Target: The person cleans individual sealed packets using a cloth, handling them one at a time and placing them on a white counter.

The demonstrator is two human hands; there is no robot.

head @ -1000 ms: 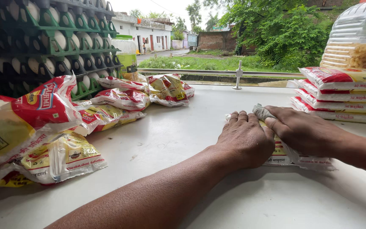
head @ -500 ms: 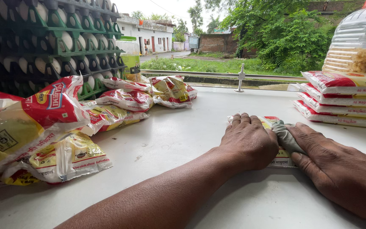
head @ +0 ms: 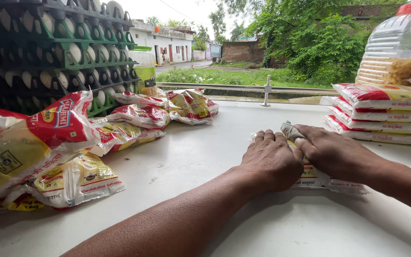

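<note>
Head view: left hand (head: 273, 159) pressed flat, palm down, on a clear food packet (head: 316, 177) lying on the white counter (head: 205, 157). Right hand (head: 331, 151) alongside, touching the left, also flat on the packet, fingers holding a grey cloth (head: 289, 130) at the packet's far end. Both hands open and spread, no pinch; cloth tucked under right fingertips. Packet flat, mostly covered; long axis looks to run away from the camera, far end toward the metal rail (head: 243, 87), but hard to confirm. Near edge and right corner sticking out under the right wrist. Right of the hands: stack of red-and-white packets (head: 381, 112), plastic jar with red lid (head: 398, 45) behind. Left: loose yellow-and-red snack packets (head: 63, 143), stacked green egg trays (head: 58, 52).
</note>
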